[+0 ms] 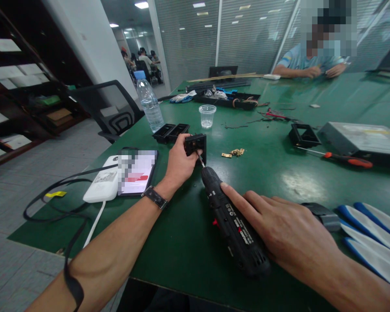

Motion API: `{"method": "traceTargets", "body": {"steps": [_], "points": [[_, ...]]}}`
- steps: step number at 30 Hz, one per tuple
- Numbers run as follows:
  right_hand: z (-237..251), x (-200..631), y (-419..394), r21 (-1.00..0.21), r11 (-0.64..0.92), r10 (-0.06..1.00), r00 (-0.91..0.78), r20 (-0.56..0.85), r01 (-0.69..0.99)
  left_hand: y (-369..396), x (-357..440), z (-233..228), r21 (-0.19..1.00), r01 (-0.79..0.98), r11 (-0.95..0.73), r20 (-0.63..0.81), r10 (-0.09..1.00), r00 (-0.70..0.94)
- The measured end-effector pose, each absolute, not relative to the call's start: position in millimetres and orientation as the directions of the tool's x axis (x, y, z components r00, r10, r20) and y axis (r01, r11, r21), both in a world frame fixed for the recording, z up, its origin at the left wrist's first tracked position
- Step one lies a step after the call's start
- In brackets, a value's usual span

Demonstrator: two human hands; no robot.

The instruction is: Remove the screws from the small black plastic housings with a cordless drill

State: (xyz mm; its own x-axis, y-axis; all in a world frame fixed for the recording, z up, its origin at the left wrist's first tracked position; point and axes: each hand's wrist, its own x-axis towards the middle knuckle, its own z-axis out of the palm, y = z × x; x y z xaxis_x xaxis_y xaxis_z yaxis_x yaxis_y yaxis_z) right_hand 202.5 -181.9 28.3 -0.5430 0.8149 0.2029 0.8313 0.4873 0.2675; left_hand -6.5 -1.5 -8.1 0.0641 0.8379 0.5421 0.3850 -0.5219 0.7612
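Observation:
My left hand (179, 164) grips a small black plastic socket part (196, 143) and holds it upright on the green table (273, 173). My right hand (284, 232) is wrapped around a black electric screwdriver (231, 221), index finger stretched along its body. The driver's bit touches the lower edge of the black part. A watch sits on my left wrist. A few small brass pieces (234, 152) lie just right of the part.
Two more black frames (170, 131), a water bottle (148, 104), a plastic cup (207, 115), a phone (137, 171) on a white power bank, an orange-handled screwdriver (341, 158), a silver drive (364, 138), gloves (370, 234). Another person (307, 65) sits across the table.

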Motion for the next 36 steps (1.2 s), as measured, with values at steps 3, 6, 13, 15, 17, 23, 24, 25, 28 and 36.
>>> {"method": "traceTargets", "body": {"steps": [3,6,13,15,17,23,24,25,28,36], "points": [[27.9,203.0,-182.1,0.265,0.49,0.814,-0.545,0.203,0.831,-1.1,-6.6,-8.0,0.758,0.385,-0.526,0.546,0.835,0.066],[27.6,202.9,-182.6,0.267,0.493,0.81,-0.548,0.207,0.828,-0.8,-6.8,-7.9,0.752,0.392,-0.529,0.55,0.832,0.069],[27.7,201.9,-182.8,0.268,0.502,0.803,-0.558,0.208,0.822,-0.7,-6.9,-8.5,0.749,0.401,-0.528,0.551,0.832,0.066],[27.4,201.7,-182.8,0.269,0.494,0.809,-0.55,0.206,0.827,-0.5,-7.1,-8.9,0.749,0.396,-0.532,0.553,0.83,0.07],[27.0,201.8,-182.8,0.267,0.487,0.815,-0.543,0.205,0.832,-0.2,-7.3,-9.3,0.748,0.394,-0.534,0.554,0.829,0.071],[26.5,202.3,-182.6,0.257,0.49,0.816,-0.542,0.202,0.833,0.3,-7.5,-9.4,0.742,0.408,-0.531,0.557,0.828,0.066],[26.6,202.2,-182.5,0.261,0.489,0.814,-0.543,0.205,0.832,0.2,-7.4,-9.2,0.743,0.408,-0.531,0.557,0.828,0.065],[26.7,202.0,-182.5,0.267,0.486,0.814,-0.543,0.209,0.832,0.1,-7.3,-9.0,0.743,0.407,-0.531,0.557,0.828,0.065],[26.7,201.3,-182.5,0.278,0.48,0.812,-0.541,0.217,0.832,-0.2,-7.1,-8.2,0.744,0.409,-0.528,0.554,0.83,0.062],[24.5,199.8,-183.3,0.306,0.443,0.823,-0.518,0.234,0.843,-0.8,-6.9,-7.6,0.755,0.41,-0.512,0.545,0.837,0.043]]}}
